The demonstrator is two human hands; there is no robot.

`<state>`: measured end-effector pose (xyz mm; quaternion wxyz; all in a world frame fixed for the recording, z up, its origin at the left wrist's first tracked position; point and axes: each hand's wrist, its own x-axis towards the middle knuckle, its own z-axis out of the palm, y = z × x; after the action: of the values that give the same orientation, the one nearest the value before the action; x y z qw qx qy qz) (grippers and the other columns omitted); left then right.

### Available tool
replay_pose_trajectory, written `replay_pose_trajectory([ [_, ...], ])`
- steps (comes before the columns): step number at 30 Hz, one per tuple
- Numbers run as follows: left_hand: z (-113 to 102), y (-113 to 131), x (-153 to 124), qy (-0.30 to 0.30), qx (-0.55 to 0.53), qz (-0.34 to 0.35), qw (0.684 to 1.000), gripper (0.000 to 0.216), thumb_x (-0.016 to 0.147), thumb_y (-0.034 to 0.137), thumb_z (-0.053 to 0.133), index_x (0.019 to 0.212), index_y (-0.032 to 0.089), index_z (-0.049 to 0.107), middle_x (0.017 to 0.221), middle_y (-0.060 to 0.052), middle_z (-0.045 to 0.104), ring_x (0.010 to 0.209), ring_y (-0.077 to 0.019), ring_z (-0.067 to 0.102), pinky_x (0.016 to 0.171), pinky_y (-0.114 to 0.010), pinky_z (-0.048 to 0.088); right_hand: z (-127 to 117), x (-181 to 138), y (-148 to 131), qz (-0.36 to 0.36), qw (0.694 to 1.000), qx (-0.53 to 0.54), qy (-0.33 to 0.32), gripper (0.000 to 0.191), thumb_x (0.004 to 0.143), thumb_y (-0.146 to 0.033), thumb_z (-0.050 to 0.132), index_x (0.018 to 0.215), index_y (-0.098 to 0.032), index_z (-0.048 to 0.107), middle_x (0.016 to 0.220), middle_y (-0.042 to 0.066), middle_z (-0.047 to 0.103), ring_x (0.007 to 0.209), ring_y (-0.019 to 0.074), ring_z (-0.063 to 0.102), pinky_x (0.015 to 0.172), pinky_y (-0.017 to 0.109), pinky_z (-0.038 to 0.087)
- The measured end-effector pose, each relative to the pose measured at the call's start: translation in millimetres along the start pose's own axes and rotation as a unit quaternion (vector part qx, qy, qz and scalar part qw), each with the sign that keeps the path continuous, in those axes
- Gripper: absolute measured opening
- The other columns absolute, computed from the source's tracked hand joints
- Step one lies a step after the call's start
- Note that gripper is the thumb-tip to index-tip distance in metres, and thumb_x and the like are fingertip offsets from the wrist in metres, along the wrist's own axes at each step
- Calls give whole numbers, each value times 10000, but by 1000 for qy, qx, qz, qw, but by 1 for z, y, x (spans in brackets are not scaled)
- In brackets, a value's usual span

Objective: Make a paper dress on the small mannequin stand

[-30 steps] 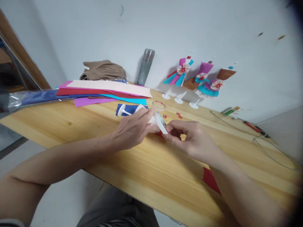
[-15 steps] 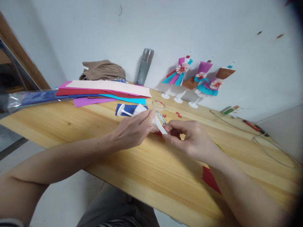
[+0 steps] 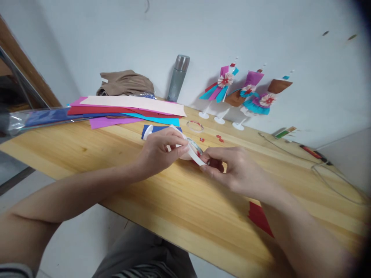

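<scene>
My left hand (image 3: 160, 148) is closed, thumb and forefinger pinching a narrow white strip (image 3: 195, 155) that looks like tape. The lower right end of that strip sits between the thumb and fingers of my right hand (image 3: 232, 168). Just behind the strip is a tape roll (image 3: 194, 145), partly covered. A small white stand (image 3: 148, 132) lies tipped over by my left hand, which hides most of it. Under the stand is a piece of blue paper (image 3: 144, 130). Something pale below my left fingers is too covered to name.
Three doll-size mannequins in coloured paper outfits (image 3: 222, 92) stand along the wall, right of a grey flask (image 3: 177, 81). Coloured paper sheets (image 3: 130, 104) are stacked at back left. A clear tape ring (image 3: 195, 126), red scraps (image 3: 220, 138) and red paper (image 3: 260, 218) lie on the table.
My left hand has shifted from covering the pale object to pinching the white strip. The right hand has hardly moved. The view has tilted slightly.
</scene>
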<state>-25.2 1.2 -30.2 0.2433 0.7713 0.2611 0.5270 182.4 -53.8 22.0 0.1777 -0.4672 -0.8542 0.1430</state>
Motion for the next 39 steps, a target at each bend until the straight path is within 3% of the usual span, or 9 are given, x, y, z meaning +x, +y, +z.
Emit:
replay_pose_trajectory([
  [8,-8,8,6,-60,-150,-173,972,182,807,297,649,761,150,745,772,-38,678,627,-100,596,496,-194,469,-4,-3,4,-20,999,-27,-10,147,897,-232,522,771,-193,587,606,-11,576,516,120,492,547,265,351],
  [13,-12,5,10,-74,-176,-205,960,230,817,332,631,840,127,733,663,-13,628,538,-96,575,458,-203,492,-5,-2,6,-25,998,-50,-12,144,890,-215,509,779,-185,595,627,5,589,530,128,493,559,272,348],
  [18,-5,-1,5,-56,-109,-107,987,177,819,244,607,886,145,737,827,-49,670,633,-100,611,468,-186,470,-4,-2,8,-12,996,-91,-15,139,869,-183,511,767,-178,605,633,15,599,529,130,491,551,273,320],
  [23,-1,-3,-1,-27,13,43,999,154,765,298,734,770,164,659,747,-13,665,576,-74,531,503,-188,430,-3,-2,8,-4,993,-120,-9,123,845,-154,517,771,-185,610,632,12,604,534,139,510,548,268,308],
  [26,0,-2,-2,-20,90,55,994,203,728,294,772,725,167,614,683,10,630,540,-68,488,508,-201,389,-1,-1,6,-6,992,-124,-16,135,844,-138,501,771,-183,607,642,21,608,539,148,520,554,276,316],
  [29,-1,2,0,-46,96,8,994,186,781,233,687,640,163,587,628,8,607,551,-74,497,511,-204,364,-1,-1,4,-11,992,-122,-26,150,844,-129,486,756,-185,593,640,30,599,536,154,511,555,289,326],
  [32,-4,7,5,-96,13,-92,991,209,775,184,628,574,161,573,573,6,605,556,-81,521,517,-197,393,-3,-1,5,-10,993,-118,-27,146,862,-160,498,754,-192,591,635,30,597,533,154,497,545,294,326],
  [36,-10,10,13,-170,-148,-269,936,136,755,191,627,627,143,627,516,9,611,447,-71,521,449,-180,424,-8,-2,9,-15,996,-90,-17,130,875,-186,520,770,-201,595,633,16,606,530,142,499,545,282,349],
  [39,-13,7,17,-195,-196,-310,910,105,726,192,669,644,129,650,511,2,618,443,-69,539,439,-164,443,-13,-2,12,-35,996,-79,-22,142,898,-213,515,788,-197,603,616,8,600,518,137,498,545,276,362],
])
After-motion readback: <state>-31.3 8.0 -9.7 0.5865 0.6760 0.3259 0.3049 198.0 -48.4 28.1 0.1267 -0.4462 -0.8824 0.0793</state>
